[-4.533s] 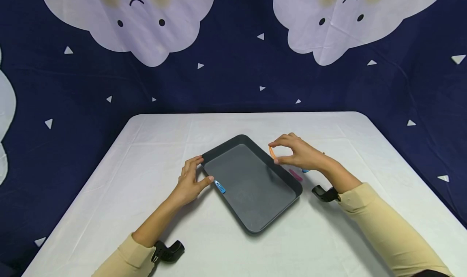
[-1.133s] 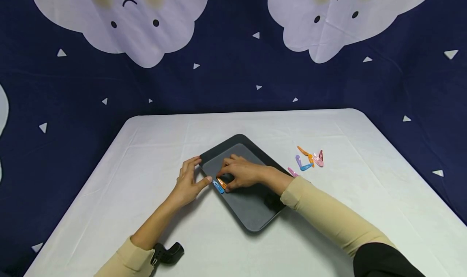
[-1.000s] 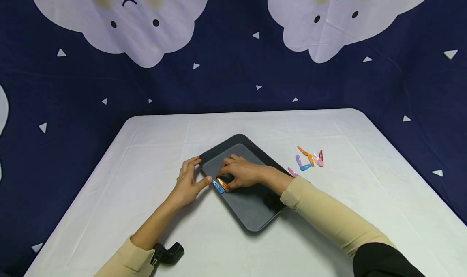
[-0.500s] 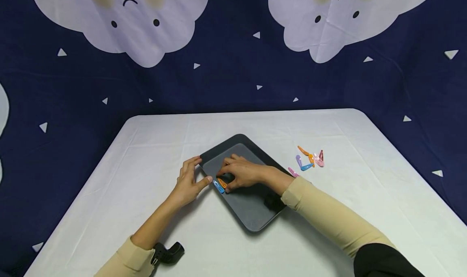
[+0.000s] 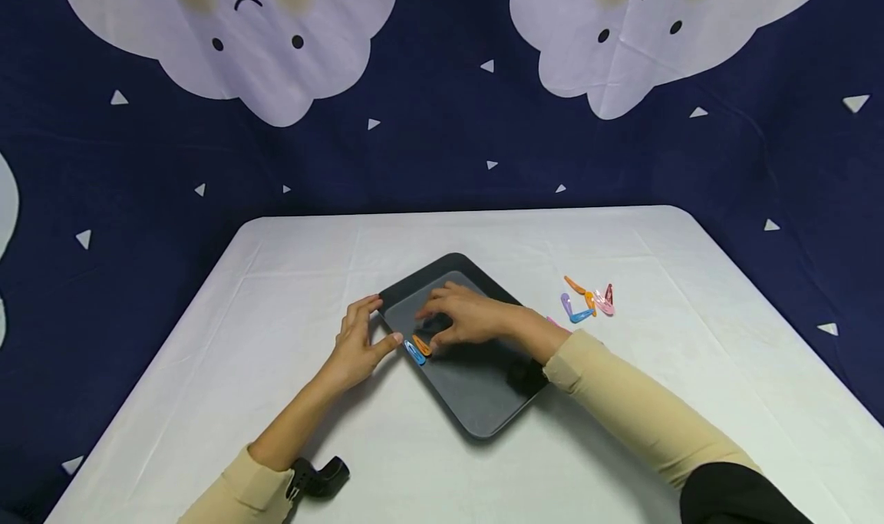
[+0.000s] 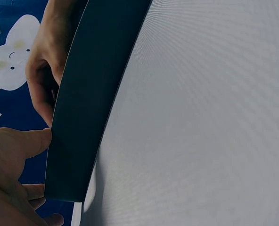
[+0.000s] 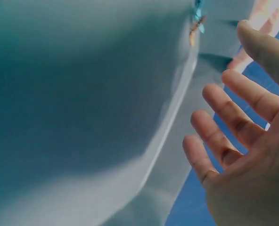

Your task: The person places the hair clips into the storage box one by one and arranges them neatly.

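1. Head view: the dark grey tray (image 5: 476, 409) lies askew on the white table (image 5: 290, 278), one corner toward the person; cloth runs on all round it, with a broad stretch leftward to the slanting table edge and another beyond the far corner
2. Head view: inside, along the left rim, a blue clip (image 5: 415, 353) sits nearest the wall with an orange clip (image 5: 422, 345) just beside it; the tray floor reaches from there to the near corner
3. Head view: the left hand (image 5: 359, 347) rests thumb and fingertips against the left side of the tray, thumb and fingers apart; the right hand (image 5: 466, 315) is over the tray, loosely curved and holding nothing, thumb tip near the orange clip
4. Head view: the right sleeve (image 5: 635, 401) crosses the right rim – in the way there – and partly hides a magenta clip; past it lies a loose cluster of clips (image 5: 590, 303), orange, purple, blue, pink and red, well inside the table's right edge
5. Left wrist view: the tray's outer wall runs steeply upward, thumb tip at its rim, cloth spreading to the right
6. Right wrist view: the fingers are spread and apart – the two clips show blurred at the top, near the tray's edge
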Demonstrator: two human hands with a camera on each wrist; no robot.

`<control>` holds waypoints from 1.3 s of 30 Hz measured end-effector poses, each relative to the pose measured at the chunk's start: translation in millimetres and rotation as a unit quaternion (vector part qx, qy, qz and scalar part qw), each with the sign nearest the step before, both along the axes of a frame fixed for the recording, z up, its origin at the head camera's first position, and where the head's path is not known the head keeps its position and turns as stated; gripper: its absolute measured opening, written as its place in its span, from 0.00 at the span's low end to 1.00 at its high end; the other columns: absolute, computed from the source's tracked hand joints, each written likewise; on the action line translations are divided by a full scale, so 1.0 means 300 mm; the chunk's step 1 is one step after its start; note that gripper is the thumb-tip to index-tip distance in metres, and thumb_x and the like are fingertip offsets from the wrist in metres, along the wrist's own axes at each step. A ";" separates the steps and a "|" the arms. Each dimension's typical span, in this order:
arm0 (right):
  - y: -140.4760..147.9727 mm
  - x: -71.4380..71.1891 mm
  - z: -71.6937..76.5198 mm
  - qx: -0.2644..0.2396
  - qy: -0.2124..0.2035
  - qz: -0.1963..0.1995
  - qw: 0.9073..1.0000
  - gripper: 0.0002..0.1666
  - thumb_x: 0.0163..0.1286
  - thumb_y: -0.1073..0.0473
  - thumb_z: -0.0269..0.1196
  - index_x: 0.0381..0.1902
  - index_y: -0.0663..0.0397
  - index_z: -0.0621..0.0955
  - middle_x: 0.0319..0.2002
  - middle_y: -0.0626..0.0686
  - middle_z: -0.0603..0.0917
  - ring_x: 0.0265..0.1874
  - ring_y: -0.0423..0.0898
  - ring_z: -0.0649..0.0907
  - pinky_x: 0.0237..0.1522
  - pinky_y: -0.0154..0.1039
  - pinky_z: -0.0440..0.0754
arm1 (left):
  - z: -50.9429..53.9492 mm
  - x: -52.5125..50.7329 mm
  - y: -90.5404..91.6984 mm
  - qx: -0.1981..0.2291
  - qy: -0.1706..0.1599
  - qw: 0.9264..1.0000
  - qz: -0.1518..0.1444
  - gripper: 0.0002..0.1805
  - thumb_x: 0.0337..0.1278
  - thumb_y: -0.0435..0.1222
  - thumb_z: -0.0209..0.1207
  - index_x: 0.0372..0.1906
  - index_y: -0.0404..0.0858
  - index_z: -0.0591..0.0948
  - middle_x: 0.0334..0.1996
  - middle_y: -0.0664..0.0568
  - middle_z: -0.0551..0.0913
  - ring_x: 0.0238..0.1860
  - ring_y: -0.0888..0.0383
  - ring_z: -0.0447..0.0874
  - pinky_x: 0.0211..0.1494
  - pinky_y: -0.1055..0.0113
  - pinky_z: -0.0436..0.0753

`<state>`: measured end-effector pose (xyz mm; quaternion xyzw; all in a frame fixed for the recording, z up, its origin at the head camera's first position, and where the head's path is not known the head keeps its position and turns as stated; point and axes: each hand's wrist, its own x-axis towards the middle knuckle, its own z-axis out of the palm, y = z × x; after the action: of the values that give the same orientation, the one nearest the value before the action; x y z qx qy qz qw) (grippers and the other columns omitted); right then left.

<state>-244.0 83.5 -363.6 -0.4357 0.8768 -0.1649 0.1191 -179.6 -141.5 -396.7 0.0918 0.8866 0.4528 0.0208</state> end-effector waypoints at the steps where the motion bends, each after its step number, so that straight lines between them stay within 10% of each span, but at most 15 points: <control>1: 0.005 0.001 0.008 -0.005 -0.001 -0.001 1.000 0.30 0.59 0.46 0.67 0.59 0.45 0.76 0.54 0.48 0.77 0.55 0.48 0.71 0.59 0.47 0.70 | 0.000 0.000 -0.001 -0.001 0.000 1.000 0.000 0.40 0.58 0.41 0.61 0.70 0.34 0.56 0.72 0.47 0.51 0.72 0.45 0.46 0.68 0.40 0.48; 25: 0.266 0.003 0.150 -0.107 0.025 -0.072 0.991 0.30 0.57 0.48 0.68 0.59 0.44 0.77 0.55 0.46 0.78 0.54 0.45 0.71 0.57 0.48 0.71 | -0.005 -0.002 -0.001 0.008 0.006 1.000 0.000 0.39 0.57 0.40 0.61 0.70 0.33 0.57 0.72 0.46 0.51 0.71 0.45 0.48 0.67 0.43 0.49; 39: 0.419 0.026 0.127 -0.127 0.016 -0.116 0.985 0.31 0.59 0.48 0.67 0.60 0.47 0.76 0.57 0.48 0.78 0.57 0.47 0.71 0.61 0.51 0.67 | -0.008 -0.002 0.001 0.006 0.007 1.000 0.000 0.40 0.58 0.40 0.61 0.70 0.33 0.56 0.72 0.46 0.51 0.71 0.45 0.47 0.67 0.43 0.50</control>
<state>-236.2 209.2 -325.6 -0.3455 0.8951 -0.2804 0.0291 -180.1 -141.1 -399.0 0.0952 0.8839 0.4577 0.0146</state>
